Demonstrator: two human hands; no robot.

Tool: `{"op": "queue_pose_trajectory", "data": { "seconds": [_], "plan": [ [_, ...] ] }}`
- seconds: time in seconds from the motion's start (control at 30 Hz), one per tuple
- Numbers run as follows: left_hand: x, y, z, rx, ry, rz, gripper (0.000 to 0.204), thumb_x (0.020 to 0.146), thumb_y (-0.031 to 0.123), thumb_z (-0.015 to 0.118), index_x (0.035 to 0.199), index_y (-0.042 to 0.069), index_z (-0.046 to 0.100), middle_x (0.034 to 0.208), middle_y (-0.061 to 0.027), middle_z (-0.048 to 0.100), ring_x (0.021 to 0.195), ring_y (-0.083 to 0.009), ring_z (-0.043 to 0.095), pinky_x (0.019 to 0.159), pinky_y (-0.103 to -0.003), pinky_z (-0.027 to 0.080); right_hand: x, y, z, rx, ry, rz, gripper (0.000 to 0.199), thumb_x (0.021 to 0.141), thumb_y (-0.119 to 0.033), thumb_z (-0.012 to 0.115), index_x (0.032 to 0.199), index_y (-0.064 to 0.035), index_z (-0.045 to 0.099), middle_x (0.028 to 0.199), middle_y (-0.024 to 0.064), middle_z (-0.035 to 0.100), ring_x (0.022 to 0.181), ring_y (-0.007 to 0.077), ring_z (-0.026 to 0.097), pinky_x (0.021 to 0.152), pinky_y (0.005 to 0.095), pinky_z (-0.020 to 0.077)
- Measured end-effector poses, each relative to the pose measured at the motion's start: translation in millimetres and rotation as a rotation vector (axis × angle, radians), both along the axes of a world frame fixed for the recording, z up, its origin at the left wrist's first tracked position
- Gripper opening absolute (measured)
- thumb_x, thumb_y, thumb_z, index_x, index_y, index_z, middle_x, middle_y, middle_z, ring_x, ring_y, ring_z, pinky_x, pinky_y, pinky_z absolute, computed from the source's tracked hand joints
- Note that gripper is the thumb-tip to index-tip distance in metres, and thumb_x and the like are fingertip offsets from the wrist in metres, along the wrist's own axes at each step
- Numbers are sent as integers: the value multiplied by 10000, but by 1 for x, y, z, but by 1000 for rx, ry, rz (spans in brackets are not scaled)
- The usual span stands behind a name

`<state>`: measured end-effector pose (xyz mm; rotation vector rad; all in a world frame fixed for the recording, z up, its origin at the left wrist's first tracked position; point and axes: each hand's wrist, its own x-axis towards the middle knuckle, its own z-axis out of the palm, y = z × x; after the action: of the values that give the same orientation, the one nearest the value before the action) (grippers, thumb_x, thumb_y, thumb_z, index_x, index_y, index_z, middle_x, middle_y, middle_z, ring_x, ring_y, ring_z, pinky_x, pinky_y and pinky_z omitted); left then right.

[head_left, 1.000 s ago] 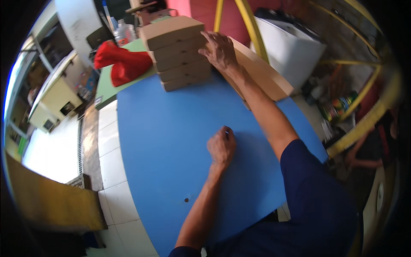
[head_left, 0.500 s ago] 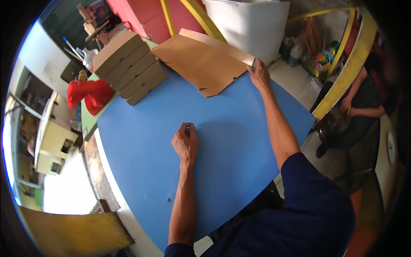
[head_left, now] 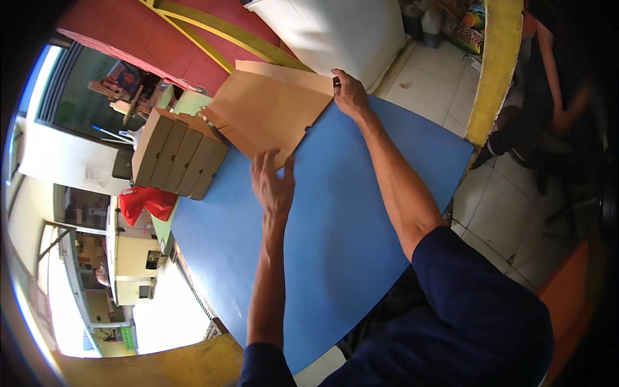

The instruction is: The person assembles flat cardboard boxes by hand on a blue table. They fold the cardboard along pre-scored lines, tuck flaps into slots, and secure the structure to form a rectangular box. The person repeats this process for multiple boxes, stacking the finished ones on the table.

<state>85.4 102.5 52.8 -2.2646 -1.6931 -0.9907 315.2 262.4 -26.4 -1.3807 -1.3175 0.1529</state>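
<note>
An unfolded brown cardboard box blank [head_left: 267, 103] lies at the table's far side, with a strip along its far edge bent up. My right hand [head_left: 351, 97] grips its far right corner between thumb and fingers. At the blank's near corner is my left hand [head_left: 272, 187], its fingers spread apart. Whether those fingertips touch the cardboard, I cannot tell. Just left of the blank stands a leaning stack of several folded brown cardboard boxes [head_left: 177, 155].
The blue tabletop [head_left: 335, 238] spreads beneath both arms. A red bag [head_left: 147, 203] lies beside the stack. Beyond the table stand a white bin [head_left: 335, 39] and a yellow frame [head_left: 238, 39]. Another person's arm [head_left: 548, 64] shows at right, past a yellow post [head_left: 496, 77].
My left hand has reached forward from mid-table to the blank's near corner, and its curled fingers have spread. My right hand stays on the far corner. The view has turned.
</note>
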Motion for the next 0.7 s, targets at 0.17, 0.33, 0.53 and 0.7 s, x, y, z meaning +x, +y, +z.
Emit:
{"op": "queue_pose_trajectory", "data": {
  "seconds": [0.17,0.33,0.53,0.7],
  "plan": [
    [20,77,-12,-152,251,-58,548,823,446,735,1183,41,656,1222,-151,641,1157,-340,590,955,-439,477,-3,-5,5,-79,86,115,364,853,-77,576,1216,-49,595,1059,204,689,982,388,655,873,459,521],
    [38,110,-11,-274,252,-66,590,795,500,739,1165,44,685,1167,-183,673,1092,-340,636,934,-428,495,2,-4,7,-122,145,109,367,857,-72,574,1222,-48,605,1067,199,700,990,363,669,885,428,530],
    [43,123,5,-342,332,-91,558,767,503,763,1096,54,726,1063,-175,719,983,-330,692,855,-416,534,4,1,0,-4,152,80,268,844,-80,589,1104,-22,622,979,192,699,911,361,672,819,429,535],
    [43,124,10,-364,381,-96,505,791,465,752,1094,62,728,1028,-160,732,965,-319,702,843,-413,541,3,5,-3,-8,179,91,243,844,-85,594,1079,-32,633,969,187,698,902,354,671,805,425,532]
  ]
}}
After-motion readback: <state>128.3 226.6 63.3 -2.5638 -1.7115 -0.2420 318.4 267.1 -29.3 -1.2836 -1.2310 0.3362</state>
